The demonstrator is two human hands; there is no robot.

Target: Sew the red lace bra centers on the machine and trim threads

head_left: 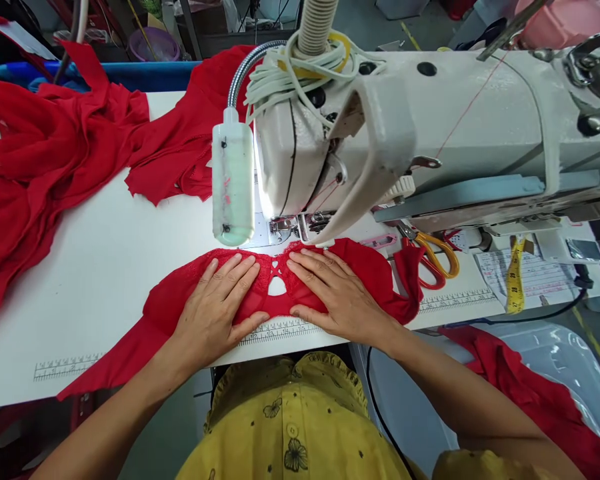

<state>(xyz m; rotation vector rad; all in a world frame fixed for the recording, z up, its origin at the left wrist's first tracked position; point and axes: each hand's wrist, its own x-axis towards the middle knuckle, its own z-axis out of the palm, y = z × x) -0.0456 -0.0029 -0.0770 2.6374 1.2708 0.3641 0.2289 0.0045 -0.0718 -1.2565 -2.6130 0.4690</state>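
A red lace bra (165,300) lies spread on the white sewing table (130,267), just in front of the sewing machine (430,107). My left hand (220,297) rests flat on its left cup, fingers stretched out toward the machine. On the right cup my right hand (335,287) lies flat in the same way. Between the hands shows the bra's centre, with crossed straps above a small gap. The presser foot (283,230) sits just beyond the lace edge; both hands are apart from it.
More red fabric (45,160) is heaped at the left and back. Orange-handled scissors (437,257), a yellow tape measure (515,277) and a written sheet (535,273) lie right. A lamp (233,180) hangs beside the machine head. A clear bin (570,360) holds red cloth below.
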